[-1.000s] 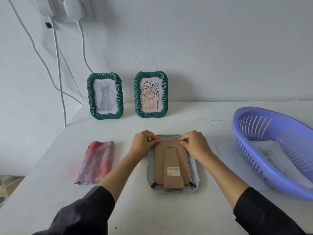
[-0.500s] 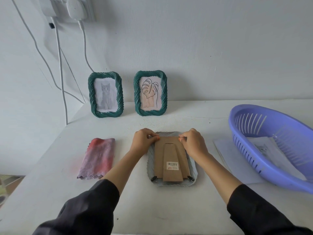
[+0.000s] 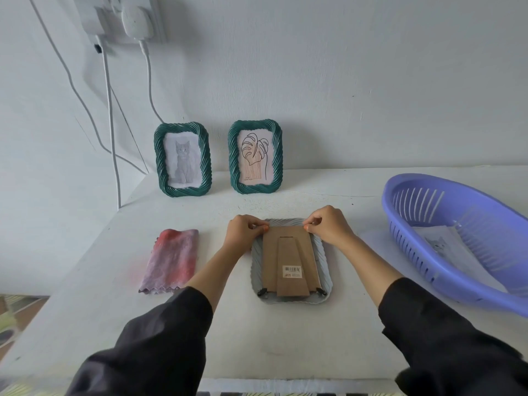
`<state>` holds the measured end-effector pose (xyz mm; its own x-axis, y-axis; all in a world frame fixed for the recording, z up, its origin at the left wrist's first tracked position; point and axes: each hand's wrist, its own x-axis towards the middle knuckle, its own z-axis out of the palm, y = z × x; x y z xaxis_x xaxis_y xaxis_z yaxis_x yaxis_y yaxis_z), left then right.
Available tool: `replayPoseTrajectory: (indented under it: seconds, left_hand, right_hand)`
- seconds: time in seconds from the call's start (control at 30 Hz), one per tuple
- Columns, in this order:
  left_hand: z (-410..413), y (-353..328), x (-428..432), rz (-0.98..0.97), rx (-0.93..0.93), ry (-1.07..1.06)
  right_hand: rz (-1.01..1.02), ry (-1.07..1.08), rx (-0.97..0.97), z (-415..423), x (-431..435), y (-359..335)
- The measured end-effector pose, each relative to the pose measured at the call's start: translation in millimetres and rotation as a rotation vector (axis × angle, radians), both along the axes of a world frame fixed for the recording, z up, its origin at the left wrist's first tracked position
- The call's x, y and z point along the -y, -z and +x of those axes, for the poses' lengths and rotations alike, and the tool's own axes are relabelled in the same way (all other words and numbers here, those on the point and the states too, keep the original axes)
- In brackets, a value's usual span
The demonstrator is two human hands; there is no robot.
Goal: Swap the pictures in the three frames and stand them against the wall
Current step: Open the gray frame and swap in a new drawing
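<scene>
A pale grey-blue frame (image 3: 325,284) lies face down on the white table, its brown cardboard back (image 3: 290,262) with a barcode sticker facing up. My left hand (image 3: 245,232) pinches at the back's top left corner and my right hand (image 3: 328,227) pinches at its top right corner; what the fingertips hold is too small to see. Two black clips show at the bottom corners. Against the wall stand two green frames: one with a cat picture (image 3: 183,160), one with a leaf drawing (image 3: 255,157).
A folded pink cloth (image 3: 171,260) lies left of the frame. A purple slotted basket (image 3: 457,238) at the right holds loose paper pictures (image 3: 445,247), with a white sheet (image 3: 374,238) beside it. Cables hang from wall sockets (image 3: 125,21) at the upper left.
Both hands stay at the top corners of the cardboard back, shifted only slightly. The view has tilted a little, so the table and frames sit lower in the picture.
</scene>
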<state>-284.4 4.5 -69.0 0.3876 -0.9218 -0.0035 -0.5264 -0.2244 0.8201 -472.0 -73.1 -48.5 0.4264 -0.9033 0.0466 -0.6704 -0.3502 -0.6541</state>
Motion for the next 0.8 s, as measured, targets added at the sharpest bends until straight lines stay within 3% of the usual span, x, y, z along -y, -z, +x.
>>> replayPoseTrajectory:
  seconds: [0.33, 0.5, 0.67, 0.8]
  left_hand:
    - [-8, -9, -3, 0.025, -0.005, -0.016]
    - [-8, -16, -16, -0.034, 0.039, -0.086]
    - [-5, -7, -40, 0.113, -0.017, -0.055]
    - [-10, -6, -46, 0.090, -0.009, -0.072]
  right_hand:
    - [0.043, 0.025, 0.022, 1, 1, 1]
    - [0.159, 0.097, 0.168, -20, -15, -4]
    - [0.292, 0.139, 0.163, -42, -54, 4]
    - [0.208, 0.107, 0.124, -39, -71, 5]
